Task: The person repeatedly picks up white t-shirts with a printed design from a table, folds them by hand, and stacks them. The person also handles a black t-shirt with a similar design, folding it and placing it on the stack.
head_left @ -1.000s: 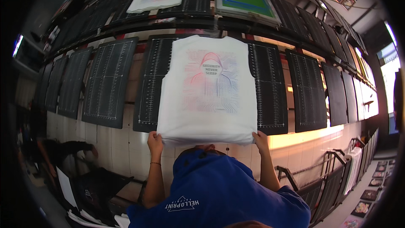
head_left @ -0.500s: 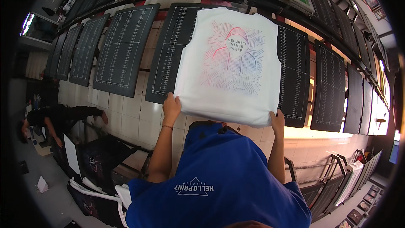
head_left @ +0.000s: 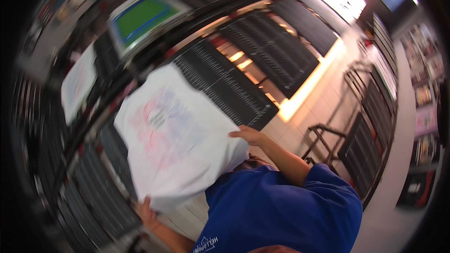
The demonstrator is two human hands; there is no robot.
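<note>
The left hand [head_left: 147,214] was clamped on the lower left corner of a white shirt [head_left: 166,131], thumb uppermost; its other fingers were partly hidden. The right hand [head_left: 249,135] pinched the lower right corner, just beside the near end of a black printing platen [head_left: 228,83] with white ruled marks. The hands stood well apart, with the slightly rumpled hem between them. The shirt bore a blurred red and blue print with grey lettering at its centre, and its right side overlapped that platen's left long edge; whether the cloth rested there or floated just above could not be told. Its left side overlapped another dark platen [head_left: 116,155].

On the far row, a pale screen-printing frame [head_left: 153,36] enclosed a green mesh [head_left: 139,18] with a blue strip. To its left, a second white shirt [head_left: 78,85] with a faint print lay over dark platens.

Between the ruled platen and its right-hand neighbour [head_left: 269,49] ran a sunlit gap. Beyond the platens' near edges, open tiled floor [head_left: 304,122] stretched toward a dark metal rack [head_left: 322,129] on the right. The hem reached past the near edges, close to the person's blue T-shirt [head_left: 281,206].
</note>
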